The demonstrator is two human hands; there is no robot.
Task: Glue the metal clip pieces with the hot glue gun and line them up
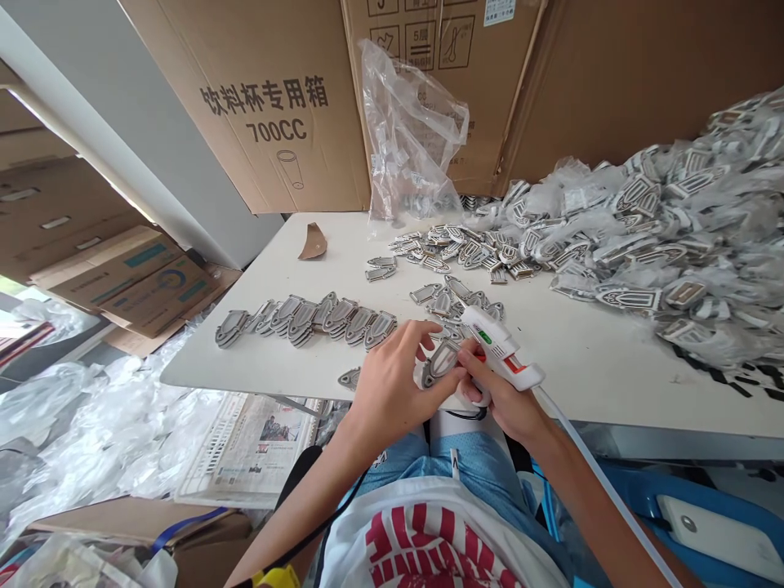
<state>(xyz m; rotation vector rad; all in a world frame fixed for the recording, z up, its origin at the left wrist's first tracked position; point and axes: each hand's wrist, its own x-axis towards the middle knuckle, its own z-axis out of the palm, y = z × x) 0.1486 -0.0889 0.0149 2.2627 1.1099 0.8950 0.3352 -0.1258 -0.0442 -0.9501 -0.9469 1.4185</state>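
In my right hand (499, 396) is a white hot glue gun (493, 339) with a red-orange part and a small green display, its nozzle pointing up and left. From its rear a long white rod (603, 478) trails toward the lower right. My left hand (398, 376) curls its fingers and thumb around a grey shield-shaped piece (438, 363), tilted between both hands; the exact finger contact is partly hidden. Just left of that hand lies a similar loose piece (349, 378). Beyond the glue gun is a small cluster of such pieces (442, 302).
Stacked shield-shaped pieces (303, 318) form a row on the white table (245, 371). A large heap (637, 220) of bagged pieces fills the right side. Black strips (728, 380), a cardboard scrap (313, 242) and a clear bag (410, 131) lie around. Cardboard boxes (263, 98) stand behind.
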